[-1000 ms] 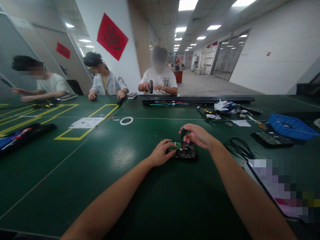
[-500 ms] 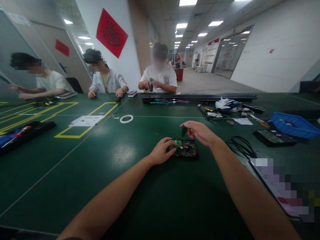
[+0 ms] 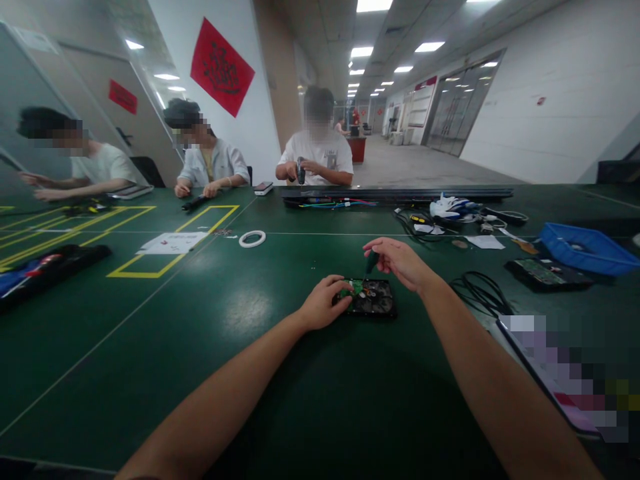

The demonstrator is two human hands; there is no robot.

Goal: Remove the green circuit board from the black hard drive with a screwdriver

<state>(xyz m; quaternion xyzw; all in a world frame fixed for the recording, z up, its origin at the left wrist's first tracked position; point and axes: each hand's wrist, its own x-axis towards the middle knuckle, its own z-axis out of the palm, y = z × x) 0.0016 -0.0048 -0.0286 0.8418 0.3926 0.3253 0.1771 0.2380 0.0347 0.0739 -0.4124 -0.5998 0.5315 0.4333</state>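
A black hard drive (image 3: 381, 297) with a green circuit board lies flat on the green tabletop in front of me. My left hand (image 3: 326, 303) grips its left end, with the thumb on the near side and the fingers over the board. Above the drive's far side, my right hand (image 3: 397, 261) holds a screwdriver (image 3: 371, 261) by its dark handle. It is tilted, and its thin shaft points down at the board. Whether the tip sits on a screw is too small to tell.
At the right lie a black cable (image 3: 477, 293), another drive-like unit (image 3: 547, 274) and a blue bin (image 3: 585, 250). A white ring (image 3: 252, 239) and a paper sheet (image 3: 173, 243) lie left. Dark long rails (image 3: 400, 195) run along the far side. Three people sit opposite.
The screwdriver has tilted in my right hand, its shaft now showing above the board. My left hand stays on the drive. A co-worker across has brought a dark tool leftward.
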